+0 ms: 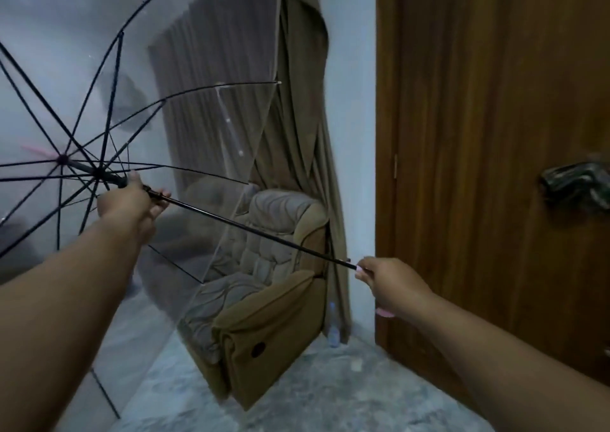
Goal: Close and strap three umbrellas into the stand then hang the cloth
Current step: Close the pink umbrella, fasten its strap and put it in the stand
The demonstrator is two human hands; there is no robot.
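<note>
The open umbrella [109,108] is cut off at the left and top edges; its clear, glossy canopy blurs the room behind it, and what lies there cannot be made out. Thin black ribs radiate from a hub near a pink tip. The left hand [128,200] grips the black shaft [251,230] just below the hub, fingers curled round it. The right hand [392,286] holds the pink handle end, fingers closed round it, so most of the handle is hidden. The shaft runs straight between the hands, in front of a brown padded recliner [264,299]. Behind hangs a pleated brown curtain [297,134]; a wooden door [495,134] stands right, its handle blurred.
</note>
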